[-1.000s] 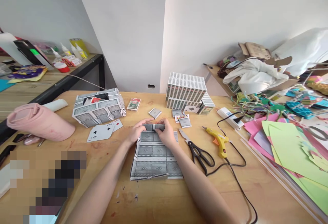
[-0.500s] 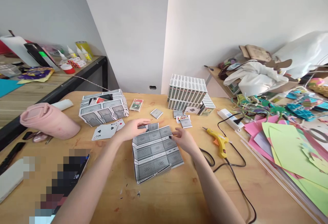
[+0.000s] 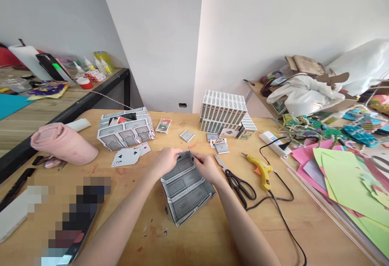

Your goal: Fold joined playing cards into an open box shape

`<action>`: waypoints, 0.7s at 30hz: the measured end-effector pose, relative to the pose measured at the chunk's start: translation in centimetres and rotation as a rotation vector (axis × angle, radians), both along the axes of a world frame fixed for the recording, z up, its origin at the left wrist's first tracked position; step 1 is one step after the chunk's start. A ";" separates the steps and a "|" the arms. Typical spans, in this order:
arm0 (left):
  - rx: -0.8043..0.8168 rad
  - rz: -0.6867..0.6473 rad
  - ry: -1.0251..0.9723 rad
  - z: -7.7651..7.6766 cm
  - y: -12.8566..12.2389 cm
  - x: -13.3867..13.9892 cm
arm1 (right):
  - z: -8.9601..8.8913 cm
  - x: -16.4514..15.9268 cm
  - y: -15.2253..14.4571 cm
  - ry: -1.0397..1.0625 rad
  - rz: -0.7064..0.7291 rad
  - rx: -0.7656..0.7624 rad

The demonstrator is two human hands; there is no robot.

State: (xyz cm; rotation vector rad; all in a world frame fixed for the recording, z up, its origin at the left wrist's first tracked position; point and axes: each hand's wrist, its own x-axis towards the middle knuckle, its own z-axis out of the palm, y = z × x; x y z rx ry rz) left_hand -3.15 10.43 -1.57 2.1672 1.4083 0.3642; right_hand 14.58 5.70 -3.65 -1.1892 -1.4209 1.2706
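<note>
A sheet of joined grey-backed playing cards (image 3: 185,189) lies on the wooden table (image 3: 212,237) in front of me, its sides bent up like a shallow tray. My left hand (image 3: 165,161) grips its far left corner. My right hand (image 3: 207,168) grips the far right edge. A finished card box (image 3: 125,133) with a dark opening stands to the far left. Loose cards (image 3: 127,155), a two of clubs among them, lie beside it.
Black-handled scissors (image 3: 238,182) and a yellow glue gun (image 3: 261,168) with a black cord lie right of my hands. Stacked card packs (image 3: 223,112) stand at the back. Coloured paper (image 3: 349,176) covers the right side; a pink roll (image 3: 62,144) lies left.
The flat card sheet has turned counter-clockwise and its sides have been folded up into a tray shape. Both hands moved from the sheet's top edge to its far corners.
</note>
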 end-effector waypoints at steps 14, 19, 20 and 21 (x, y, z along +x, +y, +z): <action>-0.020 0.022 0.070 0.5 -0.3 0.6 | -2.5 0.9 -0.4 0.496 0.134 -0.282; -0.031 -0.025 0.087 0.5 -0.3 1.6 | -2.2 0.9 -0.2 0.408 0.172 -0.222; -0.035 -0.043 0.082 0.6 -0.2 1.8 | -2.0 0.9 -0.2 0.375 0.171 -0.177; -0.042 -0.066 0.077 0.8 -0.1 2.0 | -1.9 0.9 -0.1 0.348 0.165 -0.134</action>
